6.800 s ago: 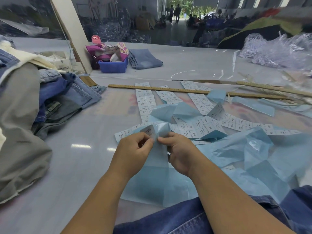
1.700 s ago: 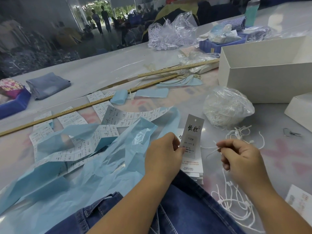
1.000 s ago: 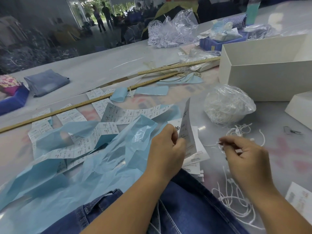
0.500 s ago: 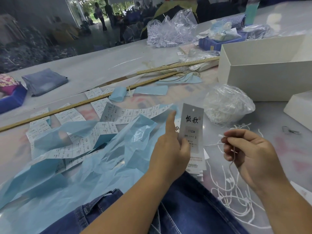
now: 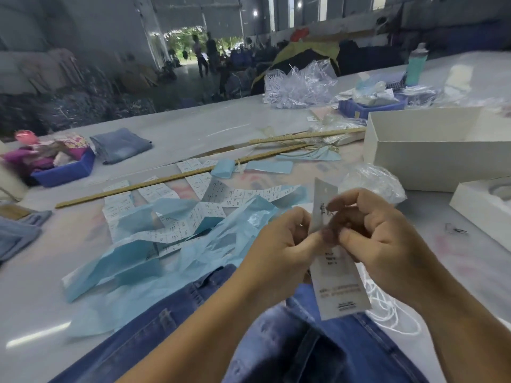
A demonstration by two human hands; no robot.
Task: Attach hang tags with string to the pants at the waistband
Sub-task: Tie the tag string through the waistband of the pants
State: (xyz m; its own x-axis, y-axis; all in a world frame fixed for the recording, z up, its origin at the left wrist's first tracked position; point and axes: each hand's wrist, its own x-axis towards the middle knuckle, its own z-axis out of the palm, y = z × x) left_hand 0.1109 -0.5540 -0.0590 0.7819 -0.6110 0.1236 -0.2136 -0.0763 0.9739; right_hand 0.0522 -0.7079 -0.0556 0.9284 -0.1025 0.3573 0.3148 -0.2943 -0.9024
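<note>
Behind your long pale table (image 5: pixel 221 120) a dim hall opens onto a bright doorway. Going from the left, one blue bin (image 5: pixel 66 168) of coloured cloth sits at the far edge, with one folded grey-blue garment (image 5: pixel 121 143) just beside it. Two wooden rulers lie across the middle: a long one (image 5: pixel 171 178) running from the left, and a second one (image 5: pixel 307 135) further back on the right. Under and in front of the long ruler are several white printed label strips (image 5: pixel 154 192), too tangled to count, mixed with crumpled light blue tissue paper (image 5: pixel 154 261) that spreads down to the blue denim pants (image 5: pixel 171 324) lying against your edge of the table.

Your left hand (image 5: pixel 279 250) comes in from below, fingers curled and pinching the upright hang tag (image 5: pixel 322 205) from its left side. A longer white tag (image 5: pixel 340 288) hangs below your hands, over the pants; whether it is joined to the upper one is too blurred to tell. Your right hand (image 5: pixel 378 239) meets the left at the tag, its index finger bent over the tag's face and thumb and fingertips pinched close; the string it may be holding is not visible there. Loose white strings (image 5: pixel 387 308) lie on the table under your right wrist. Further right stand one clear bag (image 5: pixel 370 181) of string, one large open white box (image 5: pixel 431 164) and one smaller white box (image 5: pixel 481 208).
</note>
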